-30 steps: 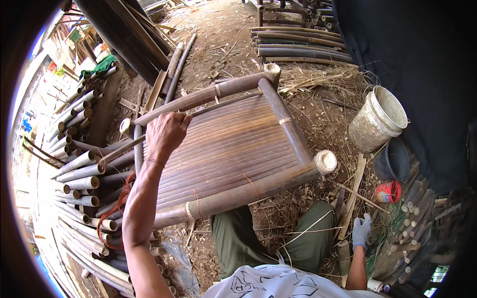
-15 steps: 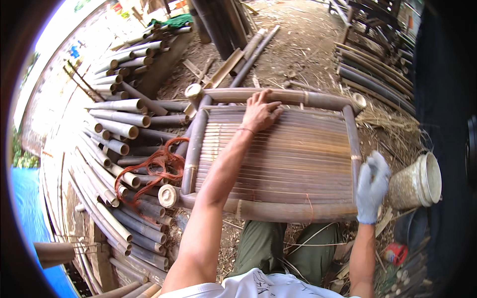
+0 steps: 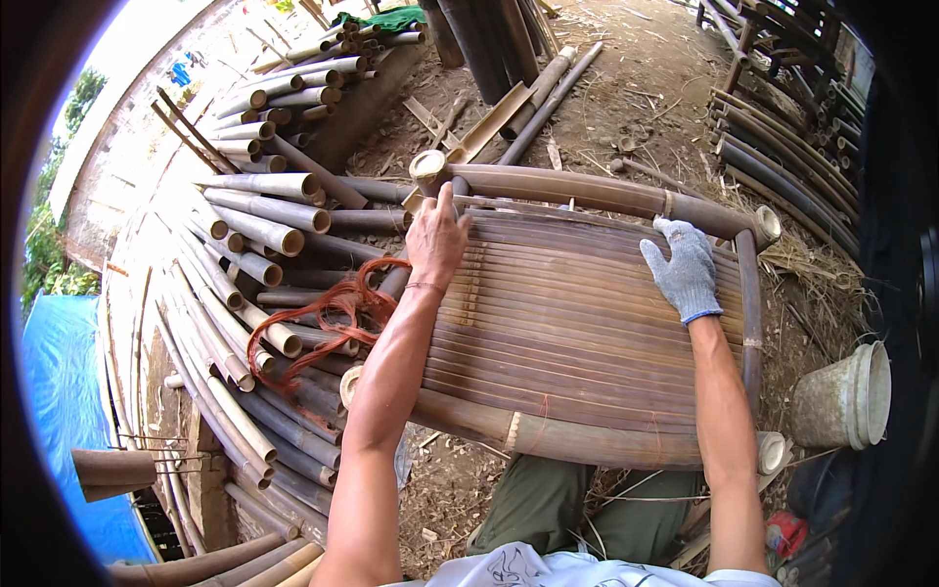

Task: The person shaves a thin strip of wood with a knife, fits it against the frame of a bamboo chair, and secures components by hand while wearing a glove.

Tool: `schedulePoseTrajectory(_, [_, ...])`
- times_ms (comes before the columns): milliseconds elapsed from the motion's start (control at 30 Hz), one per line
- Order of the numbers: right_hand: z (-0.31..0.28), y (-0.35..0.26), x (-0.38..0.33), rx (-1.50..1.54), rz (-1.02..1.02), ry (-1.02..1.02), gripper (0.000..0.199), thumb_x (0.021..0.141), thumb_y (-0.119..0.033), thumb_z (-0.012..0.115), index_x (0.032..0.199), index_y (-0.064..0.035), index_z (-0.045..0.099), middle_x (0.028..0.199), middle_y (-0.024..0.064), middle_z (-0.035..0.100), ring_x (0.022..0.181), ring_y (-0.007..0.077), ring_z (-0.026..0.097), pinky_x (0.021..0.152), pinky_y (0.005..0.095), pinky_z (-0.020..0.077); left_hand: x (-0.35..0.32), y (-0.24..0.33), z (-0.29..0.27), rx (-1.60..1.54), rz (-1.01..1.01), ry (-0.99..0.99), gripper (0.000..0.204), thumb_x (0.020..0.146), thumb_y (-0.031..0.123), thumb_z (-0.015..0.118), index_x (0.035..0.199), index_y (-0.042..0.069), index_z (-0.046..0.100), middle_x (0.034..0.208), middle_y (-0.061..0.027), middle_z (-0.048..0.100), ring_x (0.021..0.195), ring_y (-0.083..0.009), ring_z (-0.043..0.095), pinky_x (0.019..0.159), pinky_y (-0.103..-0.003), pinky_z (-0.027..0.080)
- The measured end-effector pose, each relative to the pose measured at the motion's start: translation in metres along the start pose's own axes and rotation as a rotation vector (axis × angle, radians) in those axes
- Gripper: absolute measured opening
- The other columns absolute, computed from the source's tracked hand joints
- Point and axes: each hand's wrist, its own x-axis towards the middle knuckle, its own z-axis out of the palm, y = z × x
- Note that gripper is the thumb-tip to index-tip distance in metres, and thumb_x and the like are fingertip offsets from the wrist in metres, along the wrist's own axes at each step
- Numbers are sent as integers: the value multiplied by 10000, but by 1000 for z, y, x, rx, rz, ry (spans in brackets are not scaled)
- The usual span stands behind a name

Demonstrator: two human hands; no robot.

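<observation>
A bamboo panel (image 3: 577, 323) of long dark slats, set in a frame of thick round poles, lies in front of me. My left hand (image 3: 437, 240), bare, is at its far left corner, fingers partly stretched over the slat ends beside the round corner post (image 3: 428, 166). Toward the far right, my right hand (image 3: 685, 269) in a grey knit glove rests on the slats, thumb apart, fingertips at the farthest slats near the far rail (image 3: 587, 189). A narrow gap shows between that rail and the farthest slat (image 3: 548, 208). Both hands look open; what lies under their fingers is hidden.
Cut bamboo poles (image 3: 264, 210) are stacked on the left, with reddish cord (image 3: 328, 313) draped over them. A dirty white bucket (image 3: 841, 396) lies tipped at the right. More poles (image 3: 782, 166) lie at the far right. Split bamboo (image 3: 494, 122) lies beyond the panel.
My left hand has moved left along the far edge to the corner. My gloved right hand has come from beside the panel's right end onto its far slats. The view has shifted.
</observation>
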Motion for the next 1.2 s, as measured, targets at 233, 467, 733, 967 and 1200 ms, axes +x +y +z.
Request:
schedulePoseTrajectory(233, [1, 1, 2, -8, 47, 31, 332, 918, -332, 682, 1116, -66, 691, 1059, 161, 683, 1027, 365, 627, 939, 476, 481, 19, -42, 3, 194, 134, 77, 121, 930, 142, 601, 911, 38, 660, 957, -178, 653, 898, -366, 676, 808, -457, 559])
schedulePoseTrajectory(467, [3, 0, 2, -78, 204, 0, 327, 936, -361, 650, 1047, -60, 709, 1028, 166, 699, 1013, 373, 632, 947, 480, 473, 25, -105, -75, 555, -457, -70, 621, 850, 159, 710, 1422, 124, 471, 1413, -226, 438, 1319, -449, 448, 1037, -627, 372])
schedulePoseTrajectory(733, [1, 1, 8, -106, 187, -102, 414, 907, -454, 667, 1028, -61, 715, 1061, 165, 694, 1051, 366, 620, 961, 481, 462, 32, 53, 24, -99, 314, -252, 466, 973, 529, 580, 961, 106, 777, 1088, -85, 693, 1136, -238, 588, 996, -437, 394])
schedulePoseTrajectory(967, [-5, 6, 9, -58, 152, -17, 372, 811, -415, 796, 944, -99, 652, 938, 130, 638, 925, 345, 594, 862, 471, 466, 30, 64, 54, -324, 278, -3, 499, 801, 611, 744, 776, 114, 776, 857, -47, 703, 958, -225, 608, 922, -401, 322])
schedulePoseTrajectory(1200, [8, 25, 4, -57, 85, 210, 370, 803, -344, 832, 984, -85, 640, 967, 122, 642, 952, 334, 593, 864, 450, 468, 50, 79, 30, -411, 160, -394, 617, 765, 687, 741, 821, 75, 798, 831, -107, 714, 928, -257, 612, 983, -392, 284])
